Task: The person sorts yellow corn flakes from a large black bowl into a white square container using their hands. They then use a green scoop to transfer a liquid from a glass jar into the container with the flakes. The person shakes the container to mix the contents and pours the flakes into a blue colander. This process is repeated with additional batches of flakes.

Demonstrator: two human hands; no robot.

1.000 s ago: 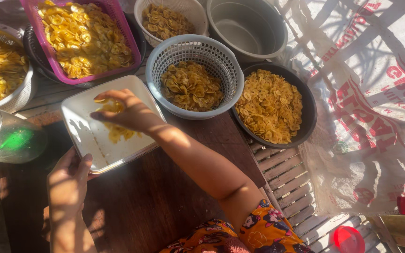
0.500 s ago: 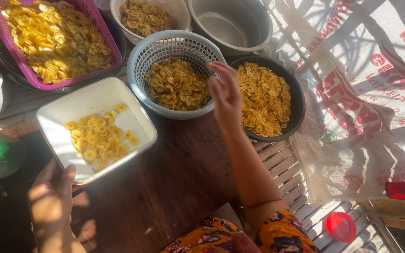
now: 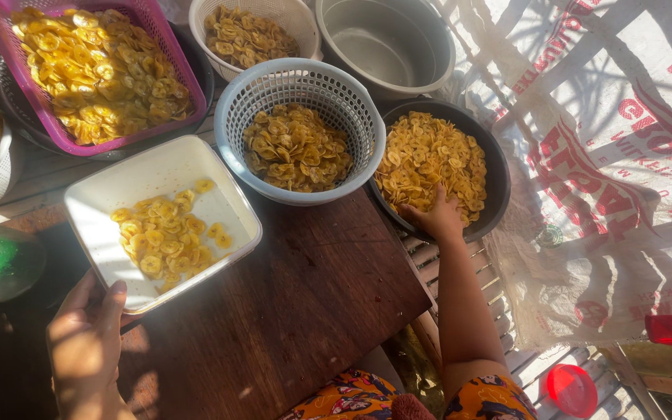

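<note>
My right hand [image 3: 435, 218] reaches into the near edge of a dark round pan [image 3: 496, 173] of yellow banana chips, fingers curled among the chips. My left hand [image 3: 87, 334] grips the near corner of a white square tray [image 3: 110, 183] that holds a small pile of chips. The tray rests on a dark wooden board [image 3: 289, 311]. Between tray and pan stands a pale blue plastic basket [image 3: 299, 82] of browner chips.
A pink basket [image 3: 165, 54] full of chips sits at the back left, a white basket [image 3: 305, 23] of chips and an empty metal bowl [image 3: 386, 47] behind. A printed white sack [image 3: 608, 171] covers the slatted surface at right. A red lid [image 3: 572, 389] lies near right.
My right hand left the white tray, crossed over the blue basket and is now in the dark pan. My left hand stays on the tray's corner.
</note>
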